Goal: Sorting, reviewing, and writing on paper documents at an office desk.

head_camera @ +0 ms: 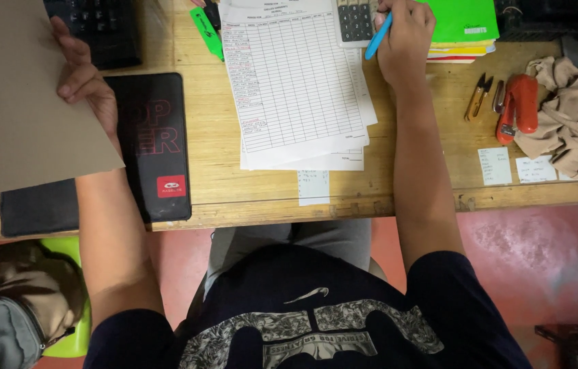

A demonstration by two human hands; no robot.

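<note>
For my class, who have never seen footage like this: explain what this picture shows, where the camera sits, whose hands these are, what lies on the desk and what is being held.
There is no machine here. One camera, worn on a person's head, looks straight down at that person's own two bare hands over a wooden desk.

The right hand grips a light blue pen beside a grey calculator, at the top of a stack of white printed table sheets. The left hand holds the edge of a large brown cardboard sheet.

Also on the desk: a black rectangular mat with red lettering, a green highlighter, a bright green folder, small thread snips, a red stapler, a crumpled beige cloth and small paper notes.
</note>
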